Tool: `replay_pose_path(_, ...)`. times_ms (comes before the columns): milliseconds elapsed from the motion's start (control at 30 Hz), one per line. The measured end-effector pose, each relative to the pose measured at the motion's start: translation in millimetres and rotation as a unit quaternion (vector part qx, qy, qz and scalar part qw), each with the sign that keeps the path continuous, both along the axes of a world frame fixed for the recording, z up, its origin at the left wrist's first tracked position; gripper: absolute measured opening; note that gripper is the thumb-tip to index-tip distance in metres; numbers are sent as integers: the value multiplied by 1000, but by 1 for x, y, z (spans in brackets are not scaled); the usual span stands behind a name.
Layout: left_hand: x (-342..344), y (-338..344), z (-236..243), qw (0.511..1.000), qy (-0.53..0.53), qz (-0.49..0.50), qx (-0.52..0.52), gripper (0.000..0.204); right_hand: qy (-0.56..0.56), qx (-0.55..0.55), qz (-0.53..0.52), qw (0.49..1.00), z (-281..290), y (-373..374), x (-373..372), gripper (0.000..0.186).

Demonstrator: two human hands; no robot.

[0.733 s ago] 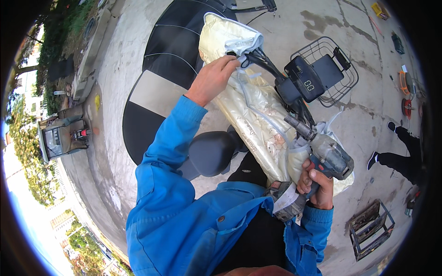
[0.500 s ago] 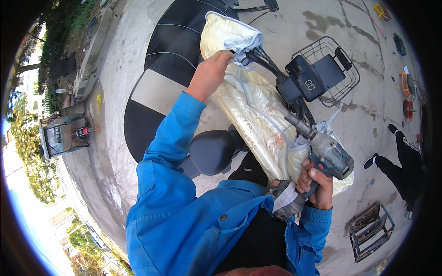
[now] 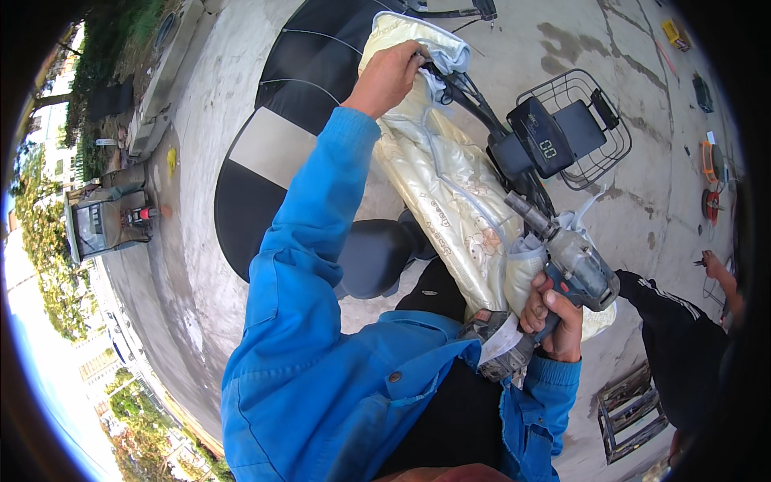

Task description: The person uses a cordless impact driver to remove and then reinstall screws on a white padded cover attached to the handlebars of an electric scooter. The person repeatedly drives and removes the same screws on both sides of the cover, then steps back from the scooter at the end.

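My right hand (image 3: 554, 315) is closed round the handle of a cordless impact wrench (image 3: 580, 267), its long socket pointing up and left past the handlebar. The wrench's battery end (image 3: 498, 344) rests near my jacket. A shiny cream quilted wind cover (image 3: 450, 201) with light blue trim drapes over the front of an electric scooter. At the cover's far left corner, my left hand (image 3: 389, 78) is closed at the end of the scooter's handlebar (image 3: 474, 104); its fingertips are partly hidden by the cover's edge. The dark dashboard (image 3: 540, 140) sits between the grips.
A wire basket (image 3: 614, 149) is mounted ahead of the dashboard. The black scooter seat (image 3: 377, 253) lies beside my left arm, near a black and grey covered vehicle (image 3: 265, 149). At right stands another person in black trousers (image 3: 675, 345), beside a metal frame (image 3: 630, 414). Orange-rimmed items (image 3: 710, 165) lie beyond.
My left hand and the cover's far corner have shifted slightly up and right. The other person has stepped closer at right, with a hand now showing. My right hand still holds the impact wrench.
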State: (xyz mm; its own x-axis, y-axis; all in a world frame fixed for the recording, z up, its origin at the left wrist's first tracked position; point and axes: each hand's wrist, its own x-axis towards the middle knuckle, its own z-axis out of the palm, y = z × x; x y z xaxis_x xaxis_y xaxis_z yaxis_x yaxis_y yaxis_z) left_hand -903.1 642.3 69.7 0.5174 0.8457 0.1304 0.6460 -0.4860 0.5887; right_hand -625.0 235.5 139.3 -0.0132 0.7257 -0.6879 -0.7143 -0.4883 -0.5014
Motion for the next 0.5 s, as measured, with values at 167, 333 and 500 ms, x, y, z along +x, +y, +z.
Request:
replay_pose_path(167, 7, 24, -2, 996, 26, -39, 80, 24, 2, 5, -2, 1000, -1, 0, 1, 46)
replay_pose_path(333, 8, 30, 3, 986, 134, -71, 69, 27, 23, -7, -10, 1000, 0, -1, 3, 47)
replay_pose_path(500, 3, 42, 12, 977, 173, -120, 40, 27, 30, -3, -15, 999, 1, 0, 3, 45)
